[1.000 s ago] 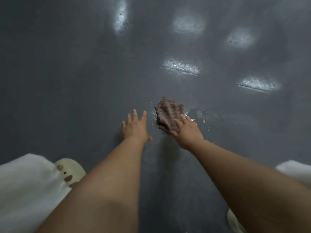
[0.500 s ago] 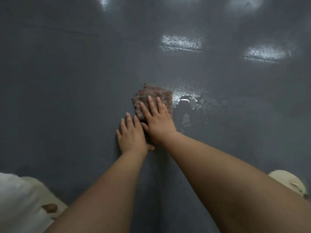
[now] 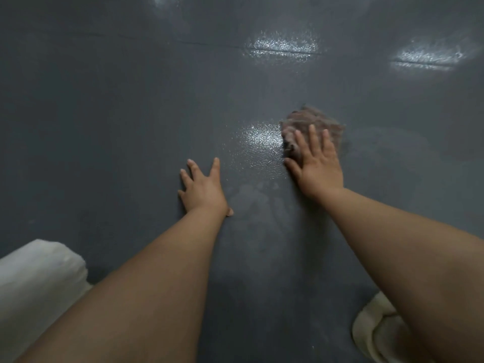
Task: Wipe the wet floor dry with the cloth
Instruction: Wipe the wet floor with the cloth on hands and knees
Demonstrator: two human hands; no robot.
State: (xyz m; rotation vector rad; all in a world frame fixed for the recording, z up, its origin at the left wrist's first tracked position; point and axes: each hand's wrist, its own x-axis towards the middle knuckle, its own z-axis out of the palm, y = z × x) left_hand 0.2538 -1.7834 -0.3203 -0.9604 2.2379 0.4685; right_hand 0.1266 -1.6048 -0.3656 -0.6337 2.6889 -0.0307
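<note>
A person crouches over a dark grey floor (image 3: 117, 100), the right hand (image 3: 318, 163) pressing a brownish cloth (image 3: 314, 121) flat under straight, spread fingers, near the middle of the visible floor. The left hand (image 3: 203, 188) rests open and empty on the floor, well apart from the cloth. A glossy film (image 3: 259, 142) shines just beside the cloth and smears (image 3: 251, 197) show nearer the person, so drying looks only partly done.
</note>
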